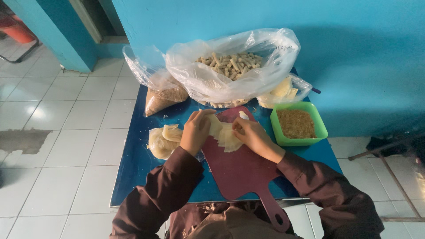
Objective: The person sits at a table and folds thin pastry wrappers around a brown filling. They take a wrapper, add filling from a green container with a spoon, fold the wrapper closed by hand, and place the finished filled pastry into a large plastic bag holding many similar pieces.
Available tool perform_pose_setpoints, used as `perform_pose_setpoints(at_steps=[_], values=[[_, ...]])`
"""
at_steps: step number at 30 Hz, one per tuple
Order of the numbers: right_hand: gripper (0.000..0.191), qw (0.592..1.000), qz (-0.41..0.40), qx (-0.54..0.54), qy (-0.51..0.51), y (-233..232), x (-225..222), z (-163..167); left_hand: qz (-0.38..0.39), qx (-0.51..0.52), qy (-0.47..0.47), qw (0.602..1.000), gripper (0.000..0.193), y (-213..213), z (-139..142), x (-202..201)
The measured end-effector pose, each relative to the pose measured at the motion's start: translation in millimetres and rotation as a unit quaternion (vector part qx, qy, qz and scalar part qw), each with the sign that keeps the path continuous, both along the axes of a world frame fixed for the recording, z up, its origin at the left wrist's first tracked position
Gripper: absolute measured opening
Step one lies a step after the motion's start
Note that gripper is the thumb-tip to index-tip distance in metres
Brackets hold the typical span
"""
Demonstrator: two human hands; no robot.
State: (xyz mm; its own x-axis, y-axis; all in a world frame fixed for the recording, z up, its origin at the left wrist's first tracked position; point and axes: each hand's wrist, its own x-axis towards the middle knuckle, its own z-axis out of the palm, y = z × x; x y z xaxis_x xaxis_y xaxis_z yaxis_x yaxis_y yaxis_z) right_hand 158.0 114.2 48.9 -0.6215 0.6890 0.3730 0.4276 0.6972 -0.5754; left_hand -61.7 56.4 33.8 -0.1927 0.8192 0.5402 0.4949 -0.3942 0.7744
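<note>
Left hand (195,132), right hand (253,136) — both pinching pale wrapper sheet (223,134), maroon cutting board (241,170).

Both hands, left (195,131) and right (253,135), seemingly pinch, fingers curled inward.

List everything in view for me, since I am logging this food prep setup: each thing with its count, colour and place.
Small blue table: one, on the white tiled floor.
Maroon plastic cutting board with handle: one, centre of the table.
Thin pale yellow wrapper sheets: a few, on the board, under both hands.
Bagged stack of pale wrappers: one, left of the board.
Large clear plastic bag of beige rolled sticks: one, back of the table.
Clear bag of brown crumbs: one, back left.
Small bag of yellow sheets: one, back right.
Green square plastic tub of brown crumbs: one, right.
Left hand: on the sheets.
Right hand: on the sheets.
</note>
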Motion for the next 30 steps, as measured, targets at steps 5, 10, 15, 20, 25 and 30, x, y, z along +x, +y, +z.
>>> perform_pose_setpoints(at_steps=[5,10,15,20,25,30], values=[[0.021,0.967,-0.008,0.253,-0.029,-4.5,0.3,3.7,0.003,-0.010,-0.001,1.000,0.032,-0.3,0.3,0.0],[0.023,0.978,0.083,0.174,-0.078,-8.0,5.9,12.1,0.002,0.002,-0.003,1.000,0.030,-0.2,1.4,-0.3],[0.025,0.985,0.116,0.086,-0.099,-14.9,7.5,11.4,0.000,0.011,-0.001,1.000,0.030,0.1,2.2,-1.2],[0.013,0.986,0.113,0.043,-0.112,-14.8,7.2,7.1,0.006,0.009,-0.005,1.000,0.029,-0.1,1.6,-0.1],[0.015,0.994,0.097,0.022,-0.049,-11.5,5.6,2.7,0.009,0.002,-0.010,1.000,0.028,1.3,0.0,0.0],[0.015,0.997,0.056,0.036,-0.027,0.1,6.3,-0.6,0.009,0.007,-0.001,1.000,0.029,2.5,-2.1,-0.3]])
